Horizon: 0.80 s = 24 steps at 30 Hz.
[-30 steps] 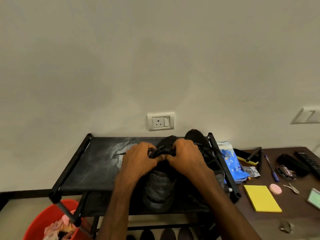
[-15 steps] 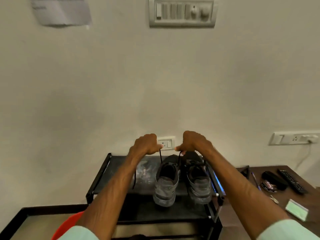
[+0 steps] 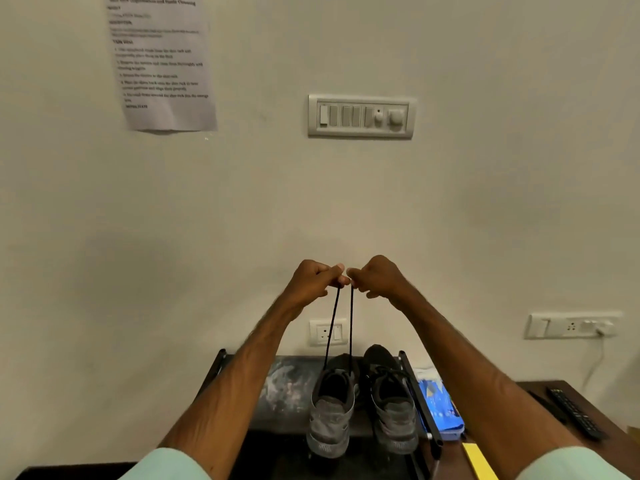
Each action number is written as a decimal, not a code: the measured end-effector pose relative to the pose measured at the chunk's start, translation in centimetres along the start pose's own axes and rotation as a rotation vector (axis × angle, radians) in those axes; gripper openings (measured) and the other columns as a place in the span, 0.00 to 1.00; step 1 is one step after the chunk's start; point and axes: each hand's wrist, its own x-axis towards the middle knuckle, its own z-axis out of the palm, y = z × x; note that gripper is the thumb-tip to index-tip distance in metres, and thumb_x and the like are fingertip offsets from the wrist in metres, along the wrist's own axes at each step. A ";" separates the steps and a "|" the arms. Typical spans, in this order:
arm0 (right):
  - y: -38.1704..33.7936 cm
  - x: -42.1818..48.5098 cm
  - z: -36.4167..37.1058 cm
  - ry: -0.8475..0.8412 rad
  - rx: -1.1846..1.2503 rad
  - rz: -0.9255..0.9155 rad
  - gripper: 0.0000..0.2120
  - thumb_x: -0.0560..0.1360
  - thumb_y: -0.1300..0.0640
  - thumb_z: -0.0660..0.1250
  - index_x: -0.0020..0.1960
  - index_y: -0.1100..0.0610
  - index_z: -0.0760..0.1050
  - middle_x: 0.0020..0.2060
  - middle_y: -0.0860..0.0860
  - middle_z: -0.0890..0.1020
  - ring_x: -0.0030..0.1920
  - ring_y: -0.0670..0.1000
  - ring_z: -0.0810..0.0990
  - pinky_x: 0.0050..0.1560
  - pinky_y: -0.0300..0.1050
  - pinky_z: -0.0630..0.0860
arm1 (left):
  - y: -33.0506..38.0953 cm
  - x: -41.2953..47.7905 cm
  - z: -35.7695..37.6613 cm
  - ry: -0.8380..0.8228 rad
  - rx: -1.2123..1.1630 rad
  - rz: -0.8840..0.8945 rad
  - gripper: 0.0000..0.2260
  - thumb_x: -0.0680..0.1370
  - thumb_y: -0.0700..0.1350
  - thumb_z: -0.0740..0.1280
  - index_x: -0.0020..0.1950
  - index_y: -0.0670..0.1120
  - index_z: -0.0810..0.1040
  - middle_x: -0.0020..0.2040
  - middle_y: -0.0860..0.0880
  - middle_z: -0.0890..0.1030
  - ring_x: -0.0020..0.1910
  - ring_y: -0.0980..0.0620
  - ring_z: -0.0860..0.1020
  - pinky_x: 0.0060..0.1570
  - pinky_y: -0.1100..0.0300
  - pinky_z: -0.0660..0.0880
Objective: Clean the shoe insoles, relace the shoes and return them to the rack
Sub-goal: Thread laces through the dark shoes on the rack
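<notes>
Two dark grey shoes stand side by side on the top shelf of the black shoe rack (image 3: 287,386), heels toward me. From the left shoe (image 3: 330,417) a black lace (image 3: 350,327) runs up in two taut strands. My left hand (image 3: 317,282) pinches the left strand's end, and my right hand (image 3: 375,277) pinches the right strand's end. Both hands are raised high above the shoe, close together, almost touching. The right shoe (image 3: 394,410) has its laces in place.
A brown table (image 3: 595,407) stands right of the rack with a black remote (image 3: 575,412), a blue packet (image 3: 440,410) and a yellow pad (image 3: 479,460). On the wall are a socket (image 3: 327,332), a switch panel (image 3: 360,116) and a printed sheet (image 3: 161,60).
My hands left the shoe's tongue and rose well above the rack, drawing both lace ends up taut, then came closer together. My head tilted up, showing more wall.
</notes>
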 end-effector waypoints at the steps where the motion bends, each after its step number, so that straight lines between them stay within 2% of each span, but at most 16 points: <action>1: -0.2 0.0 -0.2 0.029 0.089 -0.021 0.17 0.78 0.52 0.70 0.43 0.68 0.84 0.40 0.59 0.87 0.44 0.53 0.87 0.49 0.50 0.85 | 0.4 0.2 -0.1 0.008 -0.035 0.018 0.16 0.83 0.51 0.66 0.49 0.41 0.86 0.47 0.51 0.88 0.50 0.56 0.85 0.56 0.52 0.79; 5: -0.5 0.2 -0.9 0.135 0.343 -0.106 0.18 0.78 0.54 0.72 0.40 0.69 0.84 0.38 0.59 0.87 0.41 0.53 0.88 0.53 0.58 0.84 | 1.7 0.9 -0.4 0.035 -0.130 0.079 0.11 0.82 0.48 0.68 0.52 0.42 0.86 0.47 0.48 0.87 0.50 0.52 0.86 0.56 0.52 0.81; 9: -1.1 1.0 -1.7 0.177 0.344 -0.187 0.19 0.76 0.50 0.74 0.39 0.67 0.84 0.36 0.63 0.85 0.42 0.61 0.87 0.51 0.61 0.84 | 2.7 2.2 -0.9 0.078 -0.109 0.160 0.08 0.80 0.43 0.71 0.52 0.40 0.86 0.48 0.46 0.87 0.49 0.51 0.86 0.53 0.54 0.83; 12: -1.3 1.1 -2.2 0.144 0.312 -0.215 0.09 0.76 0.58 0.75 0.41 0.64 0.87 0.35 0.57 0.87 0.41 0.57 0.88 0.50 0.57 0.85 | 2.9 2.7 -1.2 0.083 0.007 0.177 0.06 0.78 0.38 0.72 0.53 0.40 0.86 0.46 0.45 0.87 0.48 0.51 0.86 0.52 0.54 0.83; 15: -0.5 0.6 -2.0 0.103 0.288 -0.201 0.01 0.72 0.65 0.76 0.43 0.62 0.87 0.37 0.56 0.87 0.44 0.56 0.88 0.51 0.53 0.85 | 2.6 2.7 -1.0 0.082 0.057 0.155 0.08 0.75 0.36 0.75 0.53 0.41 0.87 0.47 0.46 0.87 0.48 0.51 0.86 0.51 0.57 0.83; 18: 1.3 -0.1 -1.1 0.058 0.284 -0.194 0.04 0.73 0.66 0.76 0.46 0.60 0.87 0.41 0.54 0.88 0.46 0.54 0.87 0.52 0.49 0.85 | 1.9 2.1 -0.6 0.091 0.035 0.129 0.09 0.73 0.37 0.77 0.53 0.41 0.86 0.47 0.46 0.87 0.48 0.50 0.86 0.48 0.58 0.83; 21: 3.9 -1.3 0.3 0.049 0.221 -0.187 0.05 0.74 0.67 0.75 0.48 0.59 0.86 0.42 0.54 0.87 0.45 0.53 0.87 0.47 0.46 0.85 | 0.8 1.3 0.3 0.064 -0.002 0.112 0.07 0.76 0.34 0.73 0.53 0.39 0.85 0.47 0.45 0.87 0.47 0.50 0.86 0.48 0.57 0.83; 24: 7.6 -2.6 2.3 -0.134 0.012 -0.125 0.05 0.73 0.67 0.75 0.44 0.58 0.86 0.41 0.54 0.88 0.39 0.53 0.87 0.39 0.44 0.84 | -0.8 0.4 1.4 0.040 -0.046 0.069 0.07 0.78 0.33 0.70 0.54 0.39 0.83 0.48 0.45 0.87 0.47 0.49 0.87 0.49 0.54 0.84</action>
